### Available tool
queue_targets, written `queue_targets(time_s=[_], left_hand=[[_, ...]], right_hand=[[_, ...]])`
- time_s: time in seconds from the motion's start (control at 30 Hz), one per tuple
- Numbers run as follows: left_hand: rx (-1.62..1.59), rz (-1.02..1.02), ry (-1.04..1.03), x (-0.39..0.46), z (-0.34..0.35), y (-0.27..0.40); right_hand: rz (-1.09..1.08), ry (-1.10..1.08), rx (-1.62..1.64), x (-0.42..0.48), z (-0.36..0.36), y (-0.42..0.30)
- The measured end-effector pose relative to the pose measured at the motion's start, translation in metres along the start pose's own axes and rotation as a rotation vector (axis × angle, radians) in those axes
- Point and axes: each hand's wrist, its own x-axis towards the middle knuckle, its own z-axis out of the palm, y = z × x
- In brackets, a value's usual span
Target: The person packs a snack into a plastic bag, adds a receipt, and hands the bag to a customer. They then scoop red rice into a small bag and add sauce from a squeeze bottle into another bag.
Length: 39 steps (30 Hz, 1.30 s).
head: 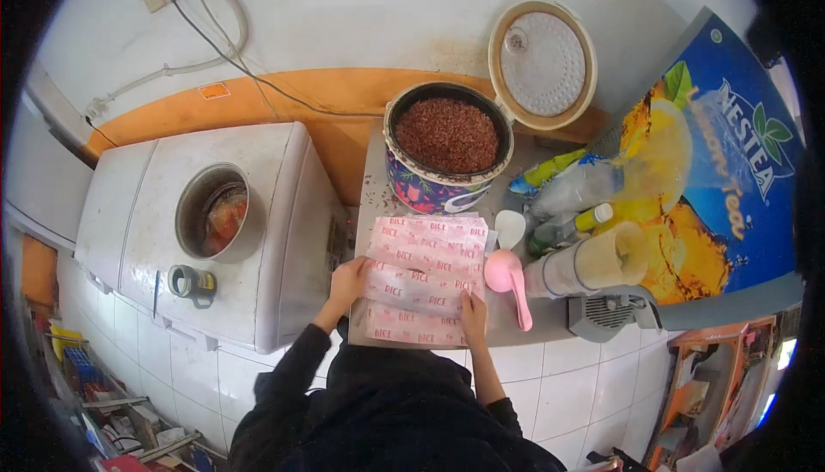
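Note:
My left hand (348, 284) pinches the left edge of a pink-and-white printed food wrapping paper (412, 291). At its right edge, my right hand (474, 318) grips the same sheet between thumb and fingers. Under and behind it lies a stack of matching wrapping papers (428, 230) on the small table. Just beyond the stack stands an open rice cooker (438, 195) with a floral body, full of reddish-brown cooked rice (448, 134). Its lid (543, 65) is tipped back against the wall. To the right of the papers are a pink plastic scoop (506, 272) and a white rice paddle (510, 228).
Stacked plastic cups (580, 266), a green bottle (564, 230) and plastic packs (570, 182) crowd the table's right side, beside a Nestea drink dispenser (709, 182). On the white chest freezer (148, 214) at left stand a metal pot (248, 240) and a glass mug (193, 282).

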Motion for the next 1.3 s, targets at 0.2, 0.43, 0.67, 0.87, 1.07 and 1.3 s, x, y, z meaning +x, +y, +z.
queue_targets(time_s=[0.2, 0.43, 0.67, 0.87, 1.07, 1.3], left_hand=[[0.574, 0.404, -0.111, -0.020, 0.015, 0.020], [0.417, 0.558, -0.185, -0.042, 0.020, 0.042], [0.334, 0.567, -0.257, -0.027, 0.015, 0.037], [0.301, 0.656, -0.233, -0.006, 0.020, 0.040], [0.164, 0.556, -0.047, 0.031, -0.002, 0.089], [0.378, 0.901, -0.417, 0.009, 0.023, 0.034]], right_hand=[[-0.085, 0.003, -0.167, -0.001, 0.001, -0.003], [-0.336, -0.033, -0.719, -0.032, -0.010, 0.000], [-0.053, -0.470, 0.518, -0.018, -0.019, 0.013], [-0.330, -0.044, -0.178, 0.059, 0.007, -0.032], [-0.207, -0.546, -0.014, 0.064, -0.006, -0.056], [-0.579, -0.358, -0.757, -0.025, 0.012, -0.093]])
